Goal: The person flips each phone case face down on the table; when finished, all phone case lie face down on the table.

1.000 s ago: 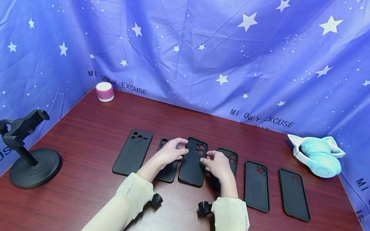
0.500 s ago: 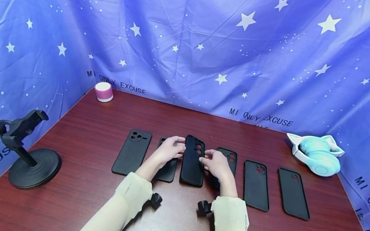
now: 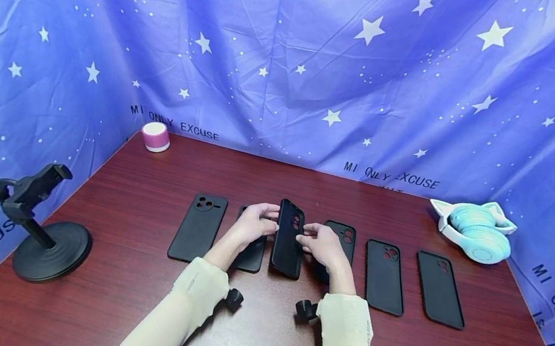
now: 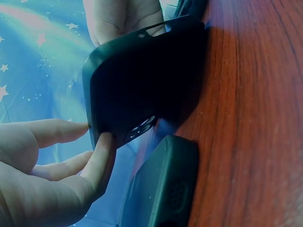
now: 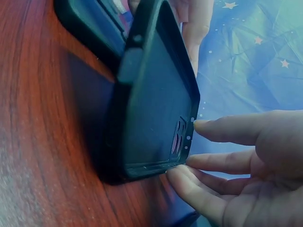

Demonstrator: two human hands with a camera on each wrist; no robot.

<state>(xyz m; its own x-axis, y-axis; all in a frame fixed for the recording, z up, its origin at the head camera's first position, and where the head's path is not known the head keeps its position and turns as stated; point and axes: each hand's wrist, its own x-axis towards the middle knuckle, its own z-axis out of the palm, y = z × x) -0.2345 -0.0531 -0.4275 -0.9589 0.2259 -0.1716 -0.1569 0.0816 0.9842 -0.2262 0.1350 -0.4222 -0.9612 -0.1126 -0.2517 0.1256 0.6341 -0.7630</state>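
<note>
A black phone case [image 3: 290, 242] stands tilted between the hands in the head view, its left long edge raised off the table. My left hand [image 3: 252, 224] pinches that raised edge; in the left wrist view, the thumb [image 4: 105, 149] lies against the case's dark outer face. At the opposite edge, my right hand [image 3: 323, 245] holds the rim with its thumb and fingertips. The right wrist view shows the hollow inside of the case [image 5: 158, 104] and its camera cutouts. Partly hidden under the hands are two other phone cases, one left [image 3: 250, 254] and one right [image 3: 346, 239].
Another black phone case [image 3: 197, 230] lies at the row's left end, two more [image 3: 385, 280] [image 3: 441, 289] at the right. A black phone stand [image 3: 50, 248] is at the left, a pink-and-white cylinder [image 3: 155, 137] at the back left, cat-ear headphones [image 3: 477, 231] at the back right.
The middle phone case has gone from lying flat to tilted, its left edge lifted by the left hand. The right hand has shifted slightly left with the case's edge.
</note>
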